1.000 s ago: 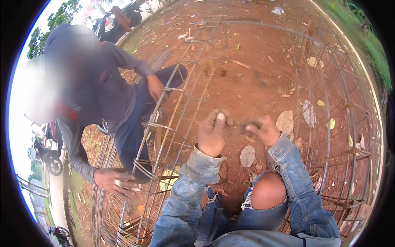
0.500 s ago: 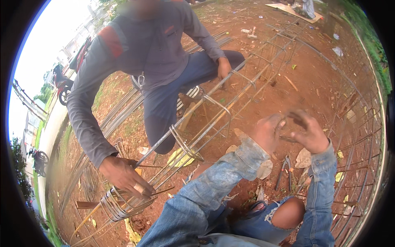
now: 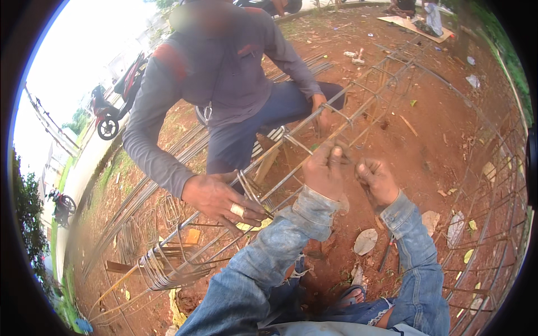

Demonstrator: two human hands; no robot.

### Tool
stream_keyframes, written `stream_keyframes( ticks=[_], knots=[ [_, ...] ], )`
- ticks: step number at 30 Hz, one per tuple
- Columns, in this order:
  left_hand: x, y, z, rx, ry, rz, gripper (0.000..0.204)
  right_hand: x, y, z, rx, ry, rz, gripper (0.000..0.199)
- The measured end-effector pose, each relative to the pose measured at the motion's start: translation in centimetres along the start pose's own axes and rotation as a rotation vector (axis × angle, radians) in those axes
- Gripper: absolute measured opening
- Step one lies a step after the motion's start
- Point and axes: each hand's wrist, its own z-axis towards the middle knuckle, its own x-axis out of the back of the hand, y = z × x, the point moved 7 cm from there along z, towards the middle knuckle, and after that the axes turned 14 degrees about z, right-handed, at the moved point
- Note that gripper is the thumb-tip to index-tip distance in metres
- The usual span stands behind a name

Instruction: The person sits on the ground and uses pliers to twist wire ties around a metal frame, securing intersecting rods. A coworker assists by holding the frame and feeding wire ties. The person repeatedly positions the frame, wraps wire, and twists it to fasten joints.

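Observation:
My left hand (image 3: 326, 172) is closed with its thumb pointing up, beside the long steel rebar cage (image 3: 298, 143). To its right, my right hand (image 3: 379, 182) is closed too, thumb pressed against the fingers. Whatever they hold is too small or hidden to make out. Beneath the right sleeve lie pliers (image 3: 386, 253), mostly covered. A co-worker's hand (image 3: 224, 203), with a pale wrap on one finger, rests at a pair of loose stirrups (image 3: 250, 185) on the cage. Their other hand (image 3: 320, 115) hangs by the cage further off.
Several stirrups (image 3: 150, 270) are bunched at the cage's near left end. Loose rebar (image 3: 171, 151) lies behind the co-worker. A wire-mesh-like steel frame (image 3: 493, 224) stands at the right. Dry leaves (image 3: 366, 242) litter the red soil. Motorbikes (image 3: 106, 120) stand by the path.
My hands have moved left toward the cage, and their fingers have closed. The co-worker's near hand has shifted from the bunched stirrups up along the cage. The view has tilted up.

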Motion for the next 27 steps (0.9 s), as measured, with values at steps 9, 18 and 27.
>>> stream_keyframes(
  ticks=[9, 18, 27],
  knots=[
    [-0.4, 2.2, 0.4, -0.084, -0.073, 0.168, 0.022, 1.7, 0.3, -0.3, 0.106, 0.232, 0.224, 0.022],
    [4.9, -4.7, -0.5, 0.213, -0.155, 0.845, 0.049, 6.4, 14.1, 1.2, -0.232, 0.358, 0.197, 0.013],
    [2.8, -5.3, 1.1, 0.304, -0.183, 0.919, 0.03, -1.0, 11.4, 6.4, 0.013, 0.317, 0.232, 0.022]
  ],
)
